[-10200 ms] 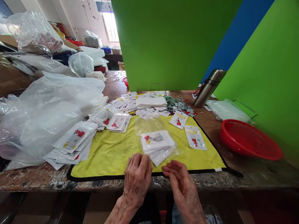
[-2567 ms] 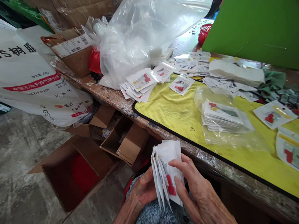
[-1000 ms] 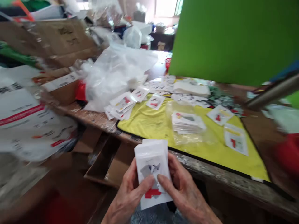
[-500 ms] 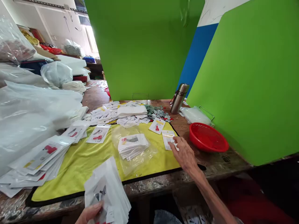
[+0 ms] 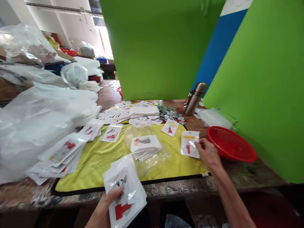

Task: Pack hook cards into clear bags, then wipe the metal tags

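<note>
Clasping a stack of flat white packets with red parts [image 5: 134, 191], thumb [image 5: 116, 192] on top, the left hand [image 5: 103, 207] is at the near edge of the brown wooden tabletop [image 5: 247, 172]; the right hand [image 5: 210, 155] has its fingers [image 5: 202, 143] pinching a yellow-labelled white packet [image 5: 190, 143] over the black-edged yellow cloth [image 5: 95, 163].

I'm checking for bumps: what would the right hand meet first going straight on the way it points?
The right hand would first meet the packet just left of it, whose edge it seems to touch, though depth is unclear.
</note>
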The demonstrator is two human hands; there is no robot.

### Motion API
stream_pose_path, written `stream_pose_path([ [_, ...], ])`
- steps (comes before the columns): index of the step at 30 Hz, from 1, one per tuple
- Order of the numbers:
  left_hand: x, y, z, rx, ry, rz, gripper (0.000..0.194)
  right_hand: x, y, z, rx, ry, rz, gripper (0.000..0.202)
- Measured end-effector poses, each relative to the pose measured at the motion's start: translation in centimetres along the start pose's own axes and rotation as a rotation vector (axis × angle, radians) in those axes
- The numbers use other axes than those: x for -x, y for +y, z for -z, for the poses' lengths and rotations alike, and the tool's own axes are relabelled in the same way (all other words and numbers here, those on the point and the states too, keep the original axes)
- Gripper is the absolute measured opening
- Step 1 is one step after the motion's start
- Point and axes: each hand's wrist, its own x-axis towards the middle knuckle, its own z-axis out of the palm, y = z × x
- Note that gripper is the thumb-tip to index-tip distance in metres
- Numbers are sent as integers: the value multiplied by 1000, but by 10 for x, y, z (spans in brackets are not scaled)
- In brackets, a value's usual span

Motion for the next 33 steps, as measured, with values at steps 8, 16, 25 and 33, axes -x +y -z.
stream_pose_path([
  [8, 4, -3, -17, 186, 5, 0, 34, 96, -71, 12, -726, -742, 83, 32],
  [16, 2, 0, -4, 225, -147, -60, 52, 147, -112, -49, -485, -788, 434, 25],
  [25, -8, 51, 17, -177, -226, -654, 54, 145, -149, -82, -650, -777, 492, 37],
  [33, -64, 53, 45, -463, -76, -813, 26, 150, -144, -150, -633, -644, 647, 31],
])
